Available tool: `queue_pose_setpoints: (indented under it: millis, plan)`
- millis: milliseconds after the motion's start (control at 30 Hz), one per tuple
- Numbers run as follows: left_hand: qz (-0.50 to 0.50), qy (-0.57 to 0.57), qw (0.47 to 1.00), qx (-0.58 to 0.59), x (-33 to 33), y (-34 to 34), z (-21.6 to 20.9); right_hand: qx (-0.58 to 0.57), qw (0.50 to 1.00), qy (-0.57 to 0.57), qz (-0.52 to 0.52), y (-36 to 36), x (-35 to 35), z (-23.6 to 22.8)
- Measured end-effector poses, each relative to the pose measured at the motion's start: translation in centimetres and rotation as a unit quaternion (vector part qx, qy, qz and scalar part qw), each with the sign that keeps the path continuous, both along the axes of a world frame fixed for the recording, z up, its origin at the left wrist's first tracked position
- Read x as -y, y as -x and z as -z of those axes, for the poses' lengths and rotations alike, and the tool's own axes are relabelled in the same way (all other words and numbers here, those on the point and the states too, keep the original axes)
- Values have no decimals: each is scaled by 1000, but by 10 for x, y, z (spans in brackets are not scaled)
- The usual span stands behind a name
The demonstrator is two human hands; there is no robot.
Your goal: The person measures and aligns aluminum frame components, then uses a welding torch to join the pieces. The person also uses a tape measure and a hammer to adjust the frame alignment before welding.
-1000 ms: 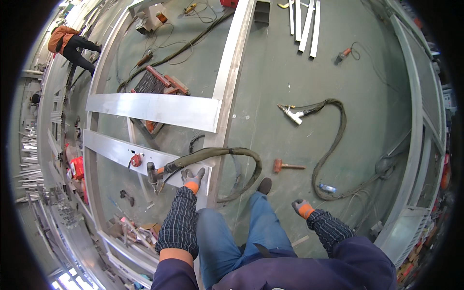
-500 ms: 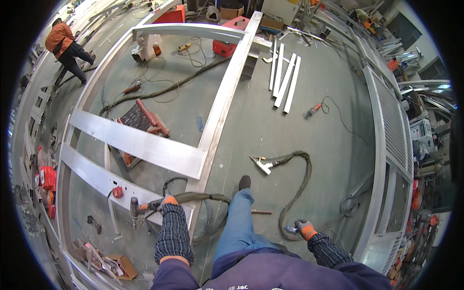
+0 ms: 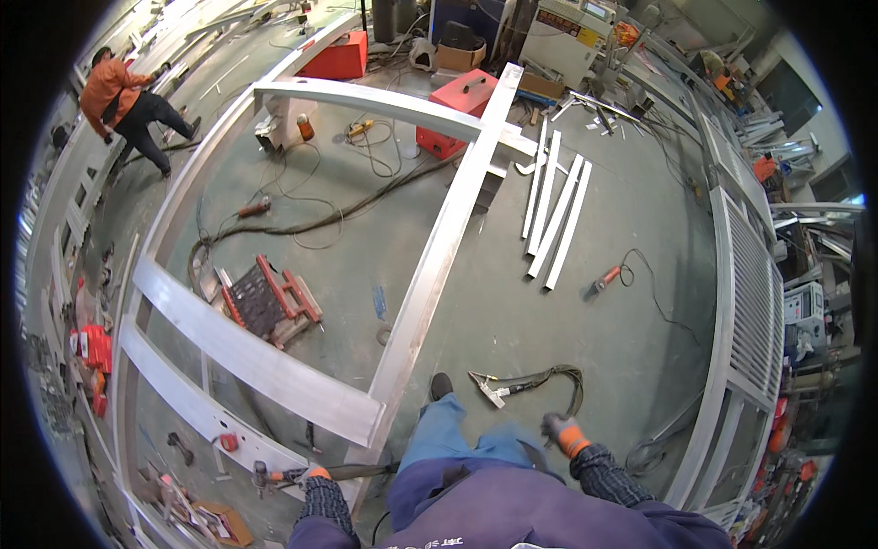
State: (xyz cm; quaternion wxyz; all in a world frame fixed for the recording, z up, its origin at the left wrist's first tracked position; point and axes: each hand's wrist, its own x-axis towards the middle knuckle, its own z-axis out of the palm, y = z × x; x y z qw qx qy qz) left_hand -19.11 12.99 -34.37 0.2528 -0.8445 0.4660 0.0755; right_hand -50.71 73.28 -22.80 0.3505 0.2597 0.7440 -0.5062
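Pitched higher than a moment ago, bringing more of the far end of the metal frame [image 3: 419,311] into sight and sending its near crosspiece [image 3: 183,400] toward the lower left. There, with the left hand [image 3: 316,475] just behind the gun-shaped tool [image 3: 261,477]; cannot tell whether spread or closed around its handle. Right of lower centre, with the right hand [image 3: 560,429] loosely half-curled, seemingly around nothing, now closer in view to the white nozzle [image 3: 495,394]. Probably leaving only the left side engaged at the work.

Left hand [image 3: 316,474] mostly hidden by sleeve [image 3: 327,505]
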Motion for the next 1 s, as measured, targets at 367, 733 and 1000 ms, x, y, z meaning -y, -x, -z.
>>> queue_pose_setpoints:
  millis: [367, 733, 1000]
  plan:
    - [93, 213, 784, -576, -2, 296, -41, -122, 971, -162, -123, 295, 55, -39]
    - [169, 213, 732, -625, 58, 689, -78, -310, 920, -101, -219, 710, 217, -70]
    - [329, 136, 680, -641, 123, 1094, -78, -405, 831, -45, -378, 1067, 390, 22]
